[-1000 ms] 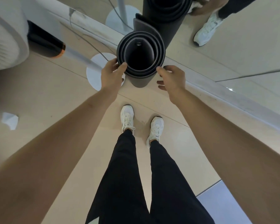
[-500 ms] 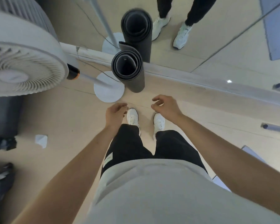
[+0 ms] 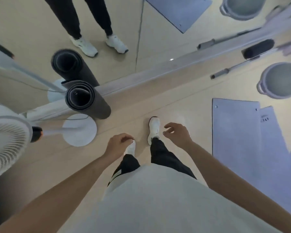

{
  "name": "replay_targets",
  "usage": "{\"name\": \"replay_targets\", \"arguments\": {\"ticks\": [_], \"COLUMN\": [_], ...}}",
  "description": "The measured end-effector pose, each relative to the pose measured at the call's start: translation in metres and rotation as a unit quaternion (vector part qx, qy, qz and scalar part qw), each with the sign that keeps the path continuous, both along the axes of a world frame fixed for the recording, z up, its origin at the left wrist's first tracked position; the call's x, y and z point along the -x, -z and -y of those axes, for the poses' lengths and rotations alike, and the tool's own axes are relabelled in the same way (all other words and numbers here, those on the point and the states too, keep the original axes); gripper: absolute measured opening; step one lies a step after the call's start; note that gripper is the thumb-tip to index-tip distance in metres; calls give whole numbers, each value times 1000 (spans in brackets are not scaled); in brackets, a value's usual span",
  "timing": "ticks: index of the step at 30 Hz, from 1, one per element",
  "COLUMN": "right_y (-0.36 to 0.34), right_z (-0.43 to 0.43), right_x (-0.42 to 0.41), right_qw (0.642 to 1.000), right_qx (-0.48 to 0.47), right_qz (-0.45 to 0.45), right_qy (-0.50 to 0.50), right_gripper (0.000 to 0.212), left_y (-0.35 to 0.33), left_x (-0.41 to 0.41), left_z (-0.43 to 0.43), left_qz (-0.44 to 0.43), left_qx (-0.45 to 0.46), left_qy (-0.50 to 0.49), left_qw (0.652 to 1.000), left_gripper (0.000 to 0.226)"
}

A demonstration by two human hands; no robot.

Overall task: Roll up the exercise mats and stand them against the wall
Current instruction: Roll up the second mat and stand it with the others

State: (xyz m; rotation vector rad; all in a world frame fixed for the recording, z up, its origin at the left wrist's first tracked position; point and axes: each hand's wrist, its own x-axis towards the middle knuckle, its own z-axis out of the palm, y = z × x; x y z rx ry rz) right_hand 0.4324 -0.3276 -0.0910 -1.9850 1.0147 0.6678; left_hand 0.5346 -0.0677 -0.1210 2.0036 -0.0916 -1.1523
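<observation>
dark grey rubber, the rolled mat point(image 3: 87, 100) is stood on end against the mirrored wall point(image 3: 166, 71), just beside the fan base point(image 3: 79, 130). the left hand point(image 3: 119, 145) and right hand point(image 3: 176, 133) are held empty, fingers loosely curled. a lilac mat point(image 3: 235, 132) is laid flat on the floor to the right; it is best rolled tightly from a short end, edges kept square, so it can be stood without unwinding.

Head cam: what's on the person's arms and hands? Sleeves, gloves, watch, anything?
Nothing worn on either. The left hand and right hand are bare: no gloves, watch or band. Both forearms are bare to the frame edge, no sleeves in view.
</observation>
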Motion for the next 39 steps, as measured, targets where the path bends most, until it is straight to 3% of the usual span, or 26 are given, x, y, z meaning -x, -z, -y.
{"name": "replay_targets", "arguments": {"ticks": [6, 12, 20, 26, 33, 39], "right_y": [-9, -27, -32, -22, -30, -17], "right_z": [-46, -77, -148, -214, -251, -244], "right_x": [130, 268, 499, 679, 825, 927], "right_qw": [983, 944, 845, 747, 638, 585], "right_qx": [-22, 11, 34, 45, 63, 65], "right_qz": [7, 39, 70, 63, 71, 80], "right_qy": [183, 328, 530, 660, 764, 804], "right_gripper": [27, 32, 31, 29, 27, 27], "left_y": [-12, -41, -64, -57, -67, -57], "left_x": [29, 123, 341, 544, 723, 842], "left_z": [41, 106, 166, 165, 157, 191], "left_qz": [-14, -19, 19, 0, -45, -44], "left_qx": [20, 40, 52, 49, 40, 21], "left_qy": [110, 272, 506, 624, 694, 728], "left_qw": [994, 961, 861, 780, 717, 684], "left_gripper": [18, 19, 14, 16, 17, 18]}}
